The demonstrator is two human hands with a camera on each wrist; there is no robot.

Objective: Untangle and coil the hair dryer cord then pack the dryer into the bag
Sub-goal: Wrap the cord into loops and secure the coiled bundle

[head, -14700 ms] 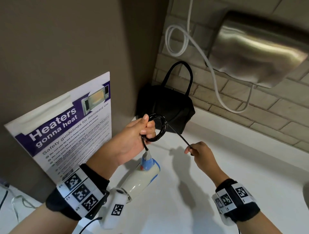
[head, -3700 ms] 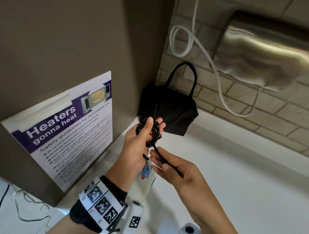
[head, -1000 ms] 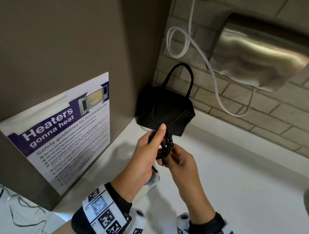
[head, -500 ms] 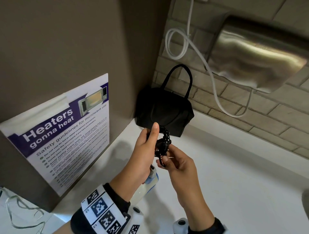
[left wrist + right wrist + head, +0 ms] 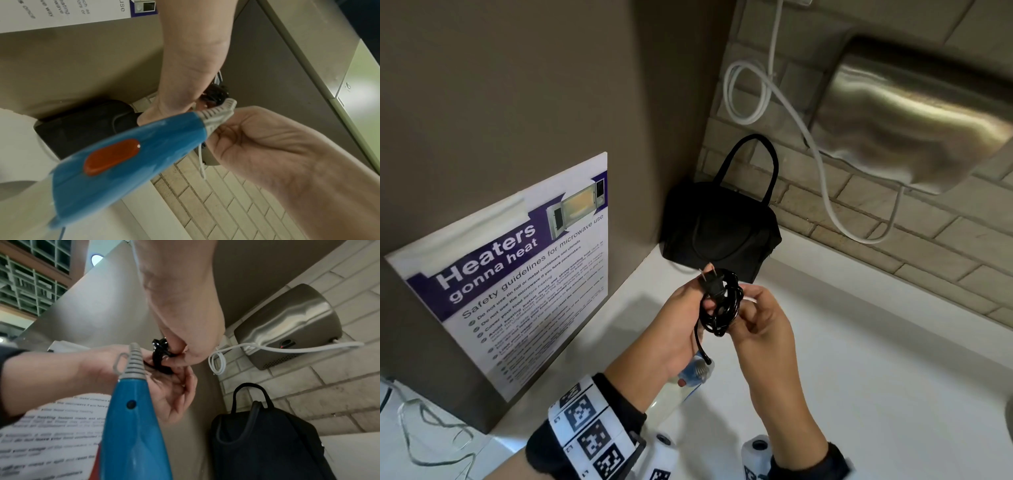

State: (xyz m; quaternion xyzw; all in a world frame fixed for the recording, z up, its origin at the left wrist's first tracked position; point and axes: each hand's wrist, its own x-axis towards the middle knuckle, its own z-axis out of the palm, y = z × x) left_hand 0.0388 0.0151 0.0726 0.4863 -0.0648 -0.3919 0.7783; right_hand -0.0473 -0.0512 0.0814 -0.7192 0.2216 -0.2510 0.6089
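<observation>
The black cord is wound into a small tight coil, and its plug sticks up at the top. My left hand grips the coil from the left. My right hand pinches it from the right. Below the left hand hangs the blue and white hair dryer, mostly hidden by the wrist. The wrist views show its blue handle and the coil between both hands. The black bag stands shut in the back corner, just beyond the hands.
A white counter runs under the hands. On the brick wall at the right hangs a steel hand dryer with a looping white cable. A brown panel with a microwave safety poster closes off the left.
The last loose length of cord has been wound in, and the plug now stands up out of the coil. Both hands stay on the coil in front of the bag.
</observation>
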